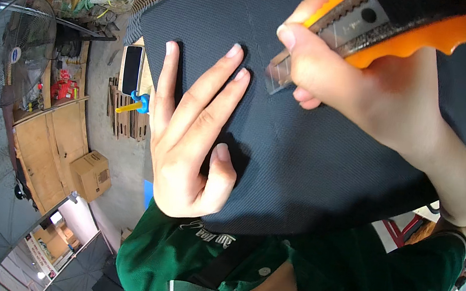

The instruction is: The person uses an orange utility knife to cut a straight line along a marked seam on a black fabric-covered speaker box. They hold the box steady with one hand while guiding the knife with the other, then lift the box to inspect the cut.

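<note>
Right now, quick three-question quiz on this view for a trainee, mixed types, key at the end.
1. Which hand holds the utility knife?
2. True or false: the phone lies to the left of the dark sheet.
3. The left hand has its fingers: A) clenched in a fist; B) extended over the sheet; C) wrapped around the phone.

Key: 1. The right hand; 2. True; 3. B.

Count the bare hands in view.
2: the left hand rests spread on the dark sheet; the right hand grips the orange cutter over it. No others show.
</note>
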